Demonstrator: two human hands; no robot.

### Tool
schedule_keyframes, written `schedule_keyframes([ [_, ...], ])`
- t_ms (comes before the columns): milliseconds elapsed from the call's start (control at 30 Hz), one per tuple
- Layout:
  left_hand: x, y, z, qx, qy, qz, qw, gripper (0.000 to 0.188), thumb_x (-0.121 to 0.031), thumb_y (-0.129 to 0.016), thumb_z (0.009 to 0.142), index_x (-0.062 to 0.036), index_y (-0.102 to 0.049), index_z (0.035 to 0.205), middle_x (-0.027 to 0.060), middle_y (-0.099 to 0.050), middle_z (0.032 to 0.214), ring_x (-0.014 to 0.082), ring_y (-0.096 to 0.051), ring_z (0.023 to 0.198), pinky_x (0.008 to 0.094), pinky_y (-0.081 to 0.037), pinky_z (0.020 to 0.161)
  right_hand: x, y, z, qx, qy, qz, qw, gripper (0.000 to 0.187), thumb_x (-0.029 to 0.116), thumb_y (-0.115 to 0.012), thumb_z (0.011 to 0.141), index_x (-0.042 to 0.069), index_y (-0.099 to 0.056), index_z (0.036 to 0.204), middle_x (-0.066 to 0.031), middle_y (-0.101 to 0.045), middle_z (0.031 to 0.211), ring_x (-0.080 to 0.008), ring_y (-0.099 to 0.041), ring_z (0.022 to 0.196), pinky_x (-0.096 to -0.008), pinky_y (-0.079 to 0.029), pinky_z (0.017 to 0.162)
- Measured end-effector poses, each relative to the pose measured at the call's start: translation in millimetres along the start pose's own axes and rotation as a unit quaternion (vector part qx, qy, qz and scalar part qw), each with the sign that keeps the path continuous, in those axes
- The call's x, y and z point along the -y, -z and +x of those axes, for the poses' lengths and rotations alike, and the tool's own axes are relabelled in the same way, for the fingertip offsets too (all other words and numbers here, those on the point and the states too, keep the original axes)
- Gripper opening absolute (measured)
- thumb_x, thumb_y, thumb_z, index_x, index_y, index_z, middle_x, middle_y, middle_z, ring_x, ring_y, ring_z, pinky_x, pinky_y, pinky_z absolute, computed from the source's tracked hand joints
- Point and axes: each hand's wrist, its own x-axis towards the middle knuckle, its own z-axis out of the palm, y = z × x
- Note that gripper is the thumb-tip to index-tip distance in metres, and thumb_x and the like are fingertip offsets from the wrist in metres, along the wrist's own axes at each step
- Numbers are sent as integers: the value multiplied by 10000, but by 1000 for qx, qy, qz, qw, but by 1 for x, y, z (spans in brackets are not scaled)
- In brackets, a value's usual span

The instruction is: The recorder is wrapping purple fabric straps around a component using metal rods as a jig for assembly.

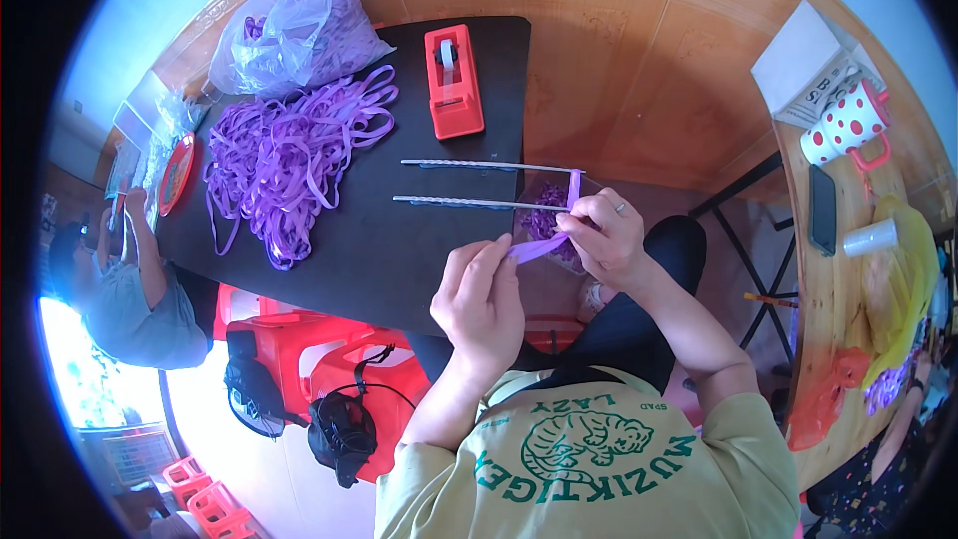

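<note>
A person in a pale green shirt (589, 479) pinches a purple ribbon (537, 249) in both hands, thumb and fingers closed on it, the left hand (481, 301) lower and the right hand (605, 238) just beside the tip of the nearer metal rod (469, 202); the ribbon slopes up rightward between the grips, and a length spans the tips to the farther metal rod (469, 165). Both rods run left to right, jutting past the black table's edge (520, 120); whether the right hand touches metal cannot be told.
</note>
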Motion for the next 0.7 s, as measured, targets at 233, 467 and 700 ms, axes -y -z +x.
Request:
schedule_keyframes([
  [233,3,0,5,-52,-117,174,976,193,81,-653,743,-17,-692,905,104,-572,807,181,-564,616,258,-462,534,1,-1,-1,1,-2,-6,1000,219,0,-710,620,37,-648,826,-57,-514,769,-197,-511,645,-295,-443,546],
  [467,2,-15,5,-19,12,-115,993,119,71,-628,818,18,-685,907,93,-613,855,94,-552,568,194,-413,466,3,0,0,5,-14,4,1000,205,9,-706,629,35,-652,824,-62,-516,768,-205,-512,646,-299,-440,547],
  [700,-7,15,4,365,334,-296,817,62,-11,-599,861,44,-625,876,55,-623,693,43,-510,494,178,-368,420,3,-1,0,-3,-15,7,1000,193,11,-718,623,37,-663,806,-52,-519,750,-201,-516,637,-303,-440,532],
])
